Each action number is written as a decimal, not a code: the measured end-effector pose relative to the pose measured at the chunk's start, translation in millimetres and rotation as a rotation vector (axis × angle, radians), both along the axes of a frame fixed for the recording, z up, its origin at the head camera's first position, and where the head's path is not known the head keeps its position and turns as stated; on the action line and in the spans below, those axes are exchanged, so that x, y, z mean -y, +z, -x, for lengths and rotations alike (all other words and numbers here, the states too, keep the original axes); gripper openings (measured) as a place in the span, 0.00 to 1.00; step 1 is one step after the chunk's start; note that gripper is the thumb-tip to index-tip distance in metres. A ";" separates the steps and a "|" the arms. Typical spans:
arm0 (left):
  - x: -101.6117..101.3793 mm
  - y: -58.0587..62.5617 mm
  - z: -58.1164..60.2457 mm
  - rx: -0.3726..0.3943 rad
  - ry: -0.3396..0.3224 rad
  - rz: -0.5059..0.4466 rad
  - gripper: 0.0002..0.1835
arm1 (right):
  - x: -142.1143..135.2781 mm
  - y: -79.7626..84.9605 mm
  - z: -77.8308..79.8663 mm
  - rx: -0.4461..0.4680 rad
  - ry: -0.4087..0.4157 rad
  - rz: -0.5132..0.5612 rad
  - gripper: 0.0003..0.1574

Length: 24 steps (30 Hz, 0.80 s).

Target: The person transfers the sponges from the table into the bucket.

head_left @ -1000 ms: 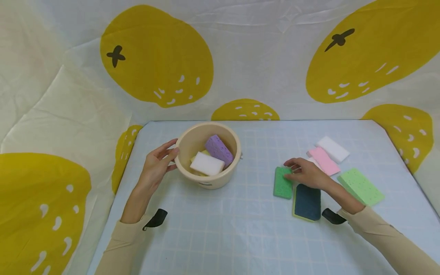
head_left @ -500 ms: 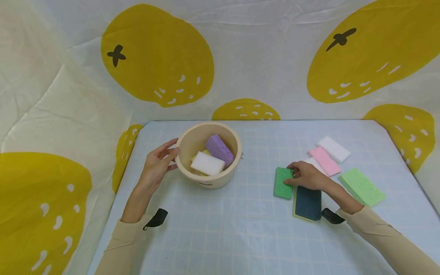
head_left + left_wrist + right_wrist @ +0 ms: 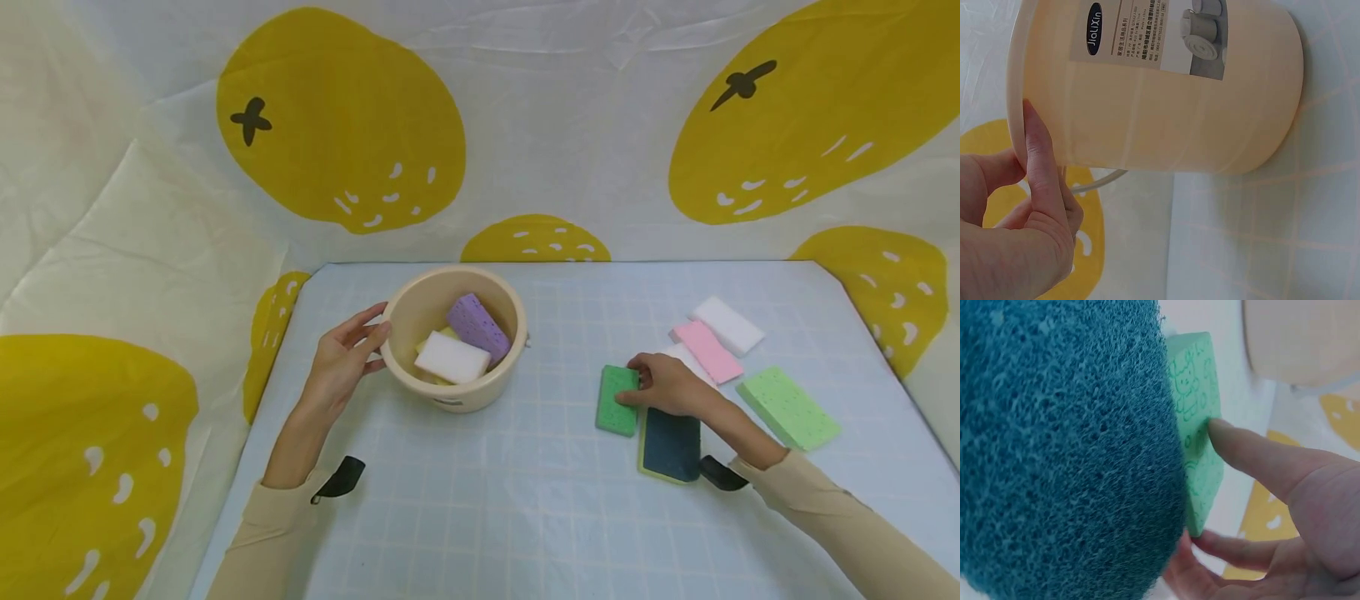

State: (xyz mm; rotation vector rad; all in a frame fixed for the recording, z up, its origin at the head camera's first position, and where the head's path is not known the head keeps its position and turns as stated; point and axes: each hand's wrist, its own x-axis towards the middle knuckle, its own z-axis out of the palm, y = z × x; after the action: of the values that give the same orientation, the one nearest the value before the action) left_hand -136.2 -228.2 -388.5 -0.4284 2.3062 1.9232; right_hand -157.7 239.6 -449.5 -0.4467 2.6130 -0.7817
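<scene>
My left hand point(image 3: 333, 367) pinches the rim of a cream bucket point(image 3: 1147, 125) at its left side, thumb and fingers on either side of the rim. Inside the bucket lie a white sponge point(image 3: 452, 360), a purple sponge point(image 3: 477, 327) and a mostly covered yellow one. Over on the right, my right hand point(image 3: 671, 385) grips a small green sponge point(image 3: 615, 408) by its right edge. The right wrist view has the thumb on the sponge's printed face, with fingers at its lower end. A dark scouring sponge point(image 3: 1066, 450) lies under the wrist and fills much of that view.
Beyond the right hand lie a pink sponge point(image 3: 708, 352), a white sponge point(image 3: 727, 325) and another white piece point(image 3: 690, 360), partly hidden. A light green sponge point(image 3: 789, 408) sits by the right forearm. A lemon-print cloth point(image 3: 570, 150) hangs behind the blue checked table point(image 3: 487, 500).
My right hand's fingers have drawn in from above the green sponge to its right edge and curled. The left hand and the bucket have stayed put.
</scene>
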 end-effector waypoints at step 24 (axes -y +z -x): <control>1.4 -1.7 -0.5 -0.008 -0.006 -0.010 0.28 | 6.6 3.0 -5.2 0.031 -0.088 0.177 0.36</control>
State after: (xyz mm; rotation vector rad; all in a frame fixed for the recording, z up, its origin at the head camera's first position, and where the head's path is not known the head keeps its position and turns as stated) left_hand -135.7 -229.6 -390.2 -0.4136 2.2995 1.9360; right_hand -152.6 233.1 -446.4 -0.3674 2.5597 -1.0464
